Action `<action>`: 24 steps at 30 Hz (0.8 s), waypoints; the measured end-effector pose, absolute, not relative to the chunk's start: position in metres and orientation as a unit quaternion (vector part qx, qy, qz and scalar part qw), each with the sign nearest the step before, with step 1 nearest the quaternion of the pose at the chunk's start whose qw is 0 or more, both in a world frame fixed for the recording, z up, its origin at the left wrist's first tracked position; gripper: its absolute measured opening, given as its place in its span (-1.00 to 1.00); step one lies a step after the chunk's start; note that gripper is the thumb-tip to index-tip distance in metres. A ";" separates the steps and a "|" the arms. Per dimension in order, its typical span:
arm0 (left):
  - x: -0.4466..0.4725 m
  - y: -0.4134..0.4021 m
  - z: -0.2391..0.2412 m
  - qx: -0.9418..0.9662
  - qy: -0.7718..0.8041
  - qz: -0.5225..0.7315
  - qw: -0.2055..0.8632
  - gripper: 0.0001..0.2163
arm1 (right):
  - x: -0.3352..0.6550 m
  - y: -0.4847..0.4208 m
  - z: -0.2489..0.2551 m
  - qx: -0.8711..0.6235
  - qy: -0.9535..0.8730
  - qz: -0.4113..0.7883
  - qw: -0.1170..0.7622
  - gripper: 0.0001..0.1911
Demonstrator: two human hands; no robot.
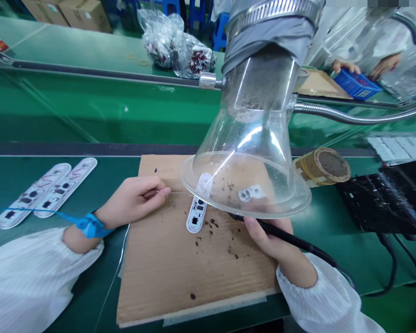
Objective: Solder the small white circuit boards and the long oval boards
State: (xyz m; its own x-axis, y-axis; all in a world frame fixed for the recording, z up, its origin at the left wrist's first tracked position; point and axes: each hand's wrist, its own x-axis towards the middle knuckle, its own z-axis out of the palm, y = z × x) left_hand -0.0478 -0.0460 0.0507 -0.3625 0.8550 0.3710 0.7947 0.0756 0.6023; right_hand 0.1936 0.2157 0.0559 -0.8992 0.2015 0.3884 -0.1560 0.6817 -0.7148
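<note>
My left hand (pixel 133 200) rests on a cardboard sheet (pixel 180 277) and pinches a thin solder wire (pixel 180 193) that runs right toward a narrow white circuit board (pixel 196 214) lying on the cardboard. A blue wrist strap (pixel 90 225) circles my left wrist. My right hand (pixel 268 236) grips a black soldering iron (pixel 298 241), its tip hidden under the rim of a clear fume-extraction hood (pixel 249 171). A small white part (pixel 250 193) lies under the hood.
Two more white boards (pixel 46 189) lie at the left on the green bench. A tape roll (pixel 321 165) and a black tray (pixel 384 199) sit at the right. Plastic bags (pixel 175 44) lie beyond the conveyor. Another person's hands reach a blue bin (pixel 357 85).
</note>
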 end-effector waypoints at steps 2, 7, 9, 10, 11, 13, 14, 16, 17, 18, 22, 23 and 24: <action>-0.048 -0.046 0.051 0.566 0.731 0.379 0.040 -0.70 | 0.193 0.215 0.058 -0.008 -0.887 0.408 0.214 -0.89; -0.047 -0.045 0.052 0.565 0.733 0.375 0.043 -0.71 | 0.192 0.214 0.060 -0.007 -0.889 0.405 0.212 -0.87; -0.047 -0.044 0.053 0.565 0.734 0.374 0.045 -0.70 | 0.192 0.213 0.059 -0.013 -0.892 0.393 0.222 -0.89; -0.047 -0.044 0.052 0.566 0.734 0.373 0.046 -0.70 | 0.192 0.213 0.059 -0.017 -0.894 0.387 0.227 -0.91; -0.047 -0.044 0.052 0.567 0.733 0.372 0.048 -0.70 | 0.192 0.212 0.058 -0.022 -0.895 0.382 0.230 -0.93; -0.048 -0.044 0.051 0.568 0.732 0.372 0.051 -0.70 | 0.192 0.212 0.058 -0.028 -0.896 0.381 0.228 -0.95; -0.048 -0.045 0.050 0.568 0.732 0.373 0.052 -0.71 | 0.192 0.211 0.058 -0.029 -0.896 0.381 0.226 -0.96; -0.048 -0.045 0.049 0.569 0.731 0.372 0.054 -0.71 | 0.192 0.211 0.059 -0.031 -0.897 0.378 0.225 -0.96; -0.049 -0.045 0.048 0.570 0.731 0.371 0.054 -0.72 | 0.192 0.211 0.059 -0.031 -0.898 0.376 0.226 -0.95; -0.049 -0.046 0.048 0.571 0.731 0.370 0.054 -0.72 | 0.192 0.211 0.060 -0.031 -0.899 0.373 0.226 -0.95; -0.049 -0.046 0.049 0.575 0.727 0.372 0.051 -0.71 | 0.193 0.212 0.059 -0.030 -0.900 0.370 0.226 -0.94; -0.049 -0.046 0.049 0.575 0.726 0.373 0.051 -0.71 | 0.194 0.213 0.059 -0.031 -0.901 0.371 0.225 -0.94; -0.048 -0.045 0.049 0.575 0.726 0.373 0.051 -0.71 | 0.194 0.213 0.058 -0.032 -0.901 0.371 0.225 -0.93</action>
State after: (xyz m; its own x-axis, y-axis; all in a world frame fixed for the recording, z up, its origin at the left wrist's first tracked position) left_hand -0.0484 -0.0455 0.0492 -0.3326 0.8737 0.3551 0.7970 0.0592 0.6010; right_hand 0.1942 0.2129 0.0580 -0.8969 0.2237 0.3814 -0.1095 0.7232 -0.6819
